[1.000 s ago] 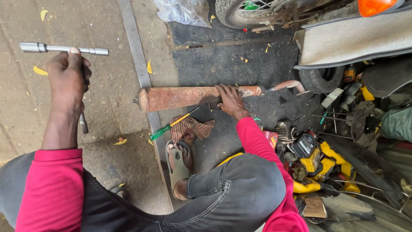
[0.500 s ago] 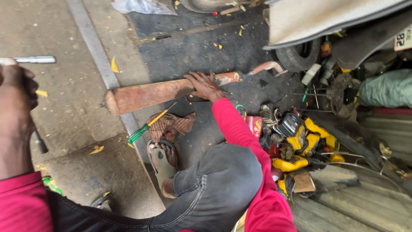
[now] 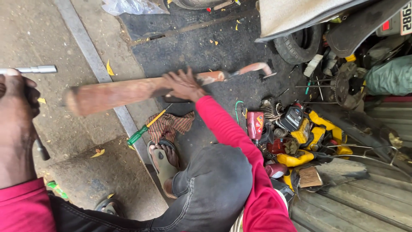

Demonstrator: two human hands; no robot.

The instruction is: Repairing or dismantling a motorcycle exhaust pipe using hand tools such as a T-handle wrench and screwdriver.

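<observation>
Concrete and dark, oil-stained ground [image 3: 206,47] fill the view, with a pale kerb strip [image 3: 92,51] running from far left toward the near middle; at the far right a vehicle body [image 3: 300,13] overhangs a small tyre [image 3: 296,45], and beneath it lies a heap of yellow and red machine parts [image 3: 300,137], a red bottle [image 3: 255,124] among them.

Across the middle lies the largest loose thing, a rusty cylindrical exhaust pipe [image 3: 116,94], blurred as if in motion, its thin bent end [image 3: 253,68] pointing to the far right; the right hand [image 3: 184,86] is closed over it about midway, fingers spread across the top, so the pipe looks lifted or swung and not at rest on the ground.

At the left edge the left hand [image 3: 15,103] is clenched around a silver socket wrench [image 3: 32,69], whose bar sticks out to the right above the fist; it is well apart from the pipe.

Nearer, a striped rag [image 3: 171,124] lies just beside a green-and-yellow screwdriver [image 3: 143,129], untouched, with a sandalled foot [image 3: 165,157] close by.

As a judgement: the pipe seems already off its mount and in hand; no fitting or fastening shows yet.
</observation>
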